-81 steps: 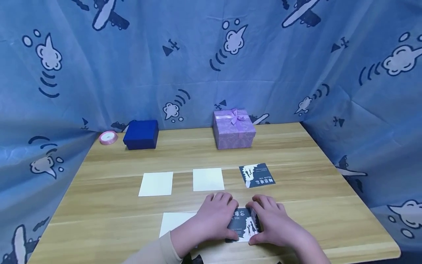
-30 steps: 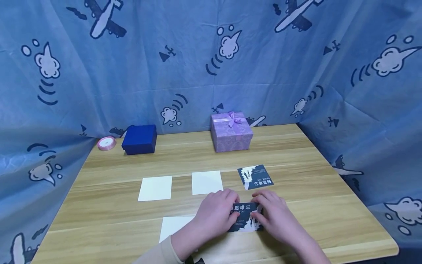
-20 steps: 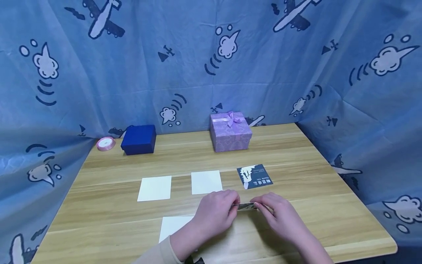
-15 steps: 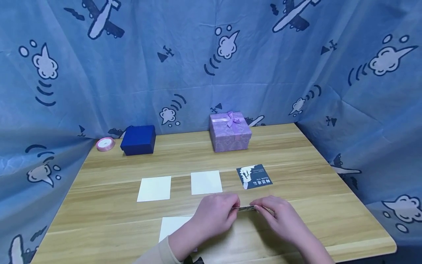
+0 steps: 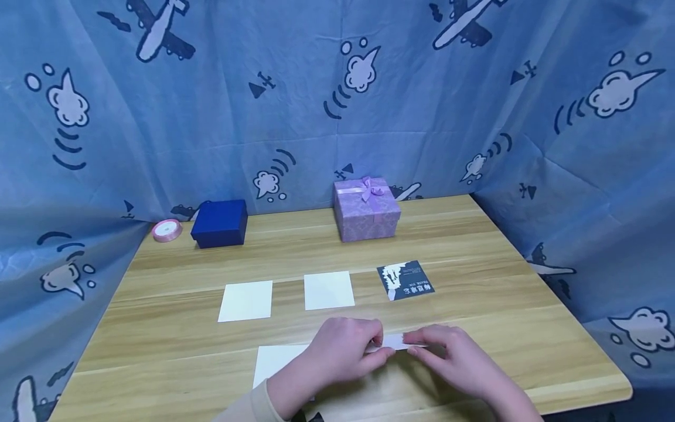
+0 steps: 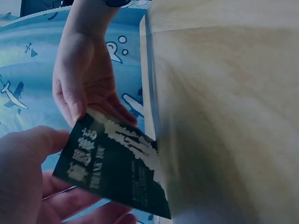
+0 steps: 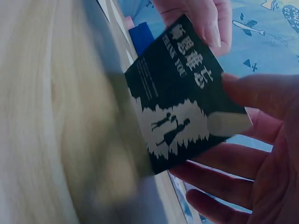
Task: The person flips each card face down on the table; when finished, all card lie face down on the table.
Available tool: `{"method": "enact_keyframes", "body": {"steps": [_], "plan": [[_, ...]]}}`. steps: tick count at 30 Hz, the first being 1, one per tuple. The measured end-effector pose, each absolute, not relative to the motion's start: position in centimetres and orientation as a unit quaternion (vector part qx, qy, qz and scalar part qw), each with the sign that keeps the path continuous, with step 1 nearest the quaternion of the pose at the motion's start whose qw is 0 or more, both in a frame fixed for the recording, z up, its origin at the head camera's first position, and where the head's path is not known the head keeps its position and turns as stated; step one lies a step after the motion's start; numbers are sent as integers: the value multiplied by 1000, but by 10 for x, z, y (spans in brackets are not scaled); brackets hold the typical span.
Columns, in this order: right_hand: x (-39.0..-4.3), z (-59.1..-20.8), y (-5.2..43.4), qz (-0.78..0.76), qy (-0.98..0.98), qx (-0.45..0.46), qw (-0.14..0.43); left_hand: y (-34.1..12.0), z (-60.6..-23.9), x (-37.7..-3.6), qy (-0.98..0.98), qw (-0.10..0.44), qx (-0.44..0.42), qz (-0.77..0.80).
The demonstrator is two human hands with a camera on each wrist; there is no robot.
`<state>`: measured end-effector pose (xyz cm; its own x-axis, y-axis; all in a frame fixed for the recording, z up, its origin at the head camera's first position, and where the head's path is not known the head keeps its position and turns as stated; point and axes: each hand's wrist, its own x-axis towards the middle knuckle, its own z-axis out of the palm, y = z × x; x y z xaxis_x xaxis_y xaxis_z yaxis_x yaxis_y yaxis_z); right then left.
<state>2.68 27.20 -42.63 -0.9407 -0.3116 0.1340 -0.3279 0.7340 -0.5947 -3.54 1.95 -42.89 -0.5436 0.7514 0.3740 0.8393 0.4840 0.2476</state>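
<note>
Both hands hold a dark thank-you card (image 7: 163,88) just above the near part of the table. My left hand (image 5: 343,349) pinches its left edge, and my right hand (image 5: 459,357) pinches its right edge. From the head view only a narrow strip of the white side of the thank-you card (image 5: 392,341) shows. In the left wrist view its printed face (image 6: 117,163), with white lettering and a torn-edge silhouette picture, is turned toward the person's side. Near my left forearm a white square card (image 5: 276,360) lies partly covered by the arm.
Two white cards (image 5: 245,301) (image 5: 329,290) and a dark printed card (image 5: 405,280) lie in a row beyond the hands. At the back stand a pink ribbon roll (image 5: 166,230), a blue box (image 5: 220,224) and a purple gift box (image 5: 366,209). A curtain surrounds the table (image 5: 501,293).
The thank-you card lay flat, printed face up, between the hands. They have since raised and tipped it, first nearly edge-on, and now its white side shows from above.
</note>
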Motion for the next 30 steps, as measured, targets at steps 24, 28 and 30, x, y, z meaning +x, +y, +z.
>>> {"method": "enact_keyframes", "body": {"steps": [24,28,30], "plan": [[38,-440,271,240,-957,158,-33,27,-431,-30,-875,-41,-473,-95],[35,-437,271,252,-956,149,-32,27,-431,-31,-877,-43,-471,-91],[31,-435,272,265,-953,143,-23,27,-430,-32,-876,-38,-472,-87]]}}
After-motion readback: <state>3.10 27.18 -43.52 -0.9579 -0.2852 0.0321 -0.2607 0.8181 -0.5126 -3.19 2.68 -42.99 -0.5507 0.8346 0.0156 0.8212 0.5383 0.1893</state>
